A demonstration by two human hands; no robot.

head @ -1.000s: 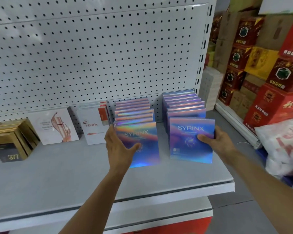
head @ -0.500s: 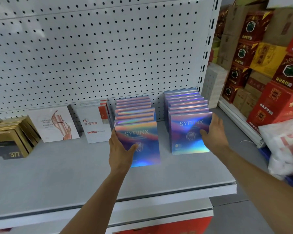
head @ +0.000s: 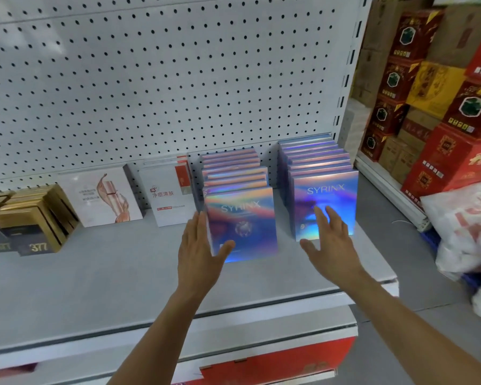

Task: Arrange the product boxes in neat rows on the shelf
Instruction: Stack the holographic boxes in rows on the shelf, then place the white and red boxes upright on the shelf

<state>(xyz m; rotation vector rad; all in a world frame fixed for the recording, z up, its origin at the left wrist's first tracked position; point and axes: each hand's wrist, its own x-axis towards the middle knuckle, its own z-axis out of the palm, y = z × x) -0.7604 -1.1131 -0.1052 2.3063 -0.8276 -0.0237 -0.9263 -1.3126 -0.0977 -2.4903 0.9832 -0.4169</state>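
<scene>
Shelf (head: pixel 122 279): 2 SYRINX rows upright at pegboard | left hand (head: pixel 199 251) spread, cupping front left box (head: pixel 242 223) | right hand (head: pixel 331 240) spread, fingertips on front right box (head: pixel 325 201) | we push both faces back evenly, edges flush.

1. A white pegboard (head: pixel 161 79) with rows of dark holes forms the back wall above the grey shelf (head: pixel 95 279).
2. A slotted white upright (head: pixel 350 65) closes the pegboard's right edge.
3. To the right, red cartons (head: pixel 456 151) and brown cartons (head: pixel 400 157) are stacked high.
4. White plastic bags (head: pixel 461 229) lie in front of the cartons.
5. Grey floor (head: pixel 428 343) shows at lower right.
6. The light is even and soft.
</scene>
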